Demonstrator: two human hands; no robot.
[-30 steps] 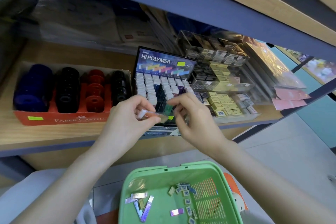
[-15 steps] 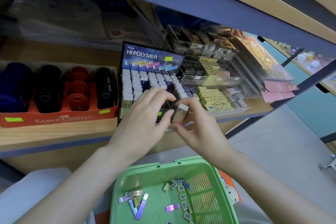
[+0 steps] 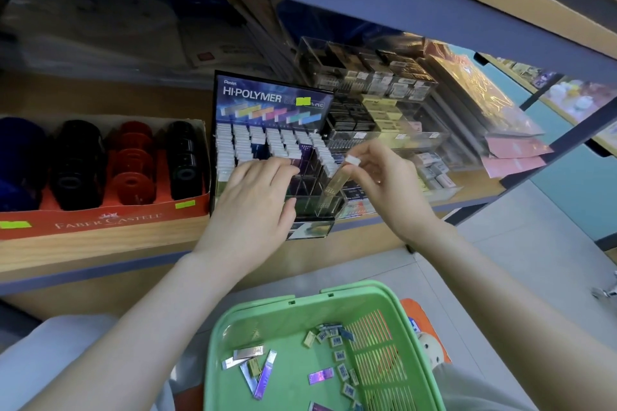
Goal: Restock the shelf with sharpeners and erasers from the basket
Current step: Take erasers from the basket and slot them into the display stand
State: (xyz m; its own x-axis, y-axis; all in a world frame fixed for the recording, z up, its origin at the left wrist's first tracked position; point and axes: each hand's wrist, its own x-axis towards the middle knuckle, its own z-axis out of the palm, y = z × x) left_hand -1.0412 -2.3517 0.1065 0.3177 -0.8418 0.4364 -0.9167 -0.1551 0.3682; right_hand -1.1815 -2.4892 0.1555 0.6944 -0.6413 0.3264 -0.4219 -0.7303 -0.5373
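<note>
- Several loose erasers lie nearest me in the green basket [image 3: 230,337]: small block erasers [image 3: 337,342] scattered towards its slatted right side, and long slim stick erasers [image 3: 265,374] in shiny sleeves towards the left.
- Both my forearms reach up from either side of the basket to the shelf [image 3: 100,243].
- My left hand [image 3: 253,200] lies palm down on the HI-POLYMER display box [image 3: 270,103], fingers relaxed and spread a little over the white-capped rows, gripping nothing.
- My right hand [image 3: 390,187] pinches one slim eraser [image 3: 334,187] by its white top end between thumb and forefinger.
- That eraser stands tilted, top leaning right, with its lower end down in a cell near the front right corner of the display box.
- Cells around it at the front are dark and unfilled, while the rows behind are packed with white caps.
- Left of the display box, touching it, sits the red Faber-Castell tray [image 3: 107,220] with rows of blue, black and red sharpeners [image 3: 78,163] lying in it.
- Behind and to the right stands a clear acrylic case [image 3: 367,77] stacked with black and yellow boxed erasers.
- Farthest right, flat gold and pink packets [image 3: 477,100] lean against the shelf's end.
</note>
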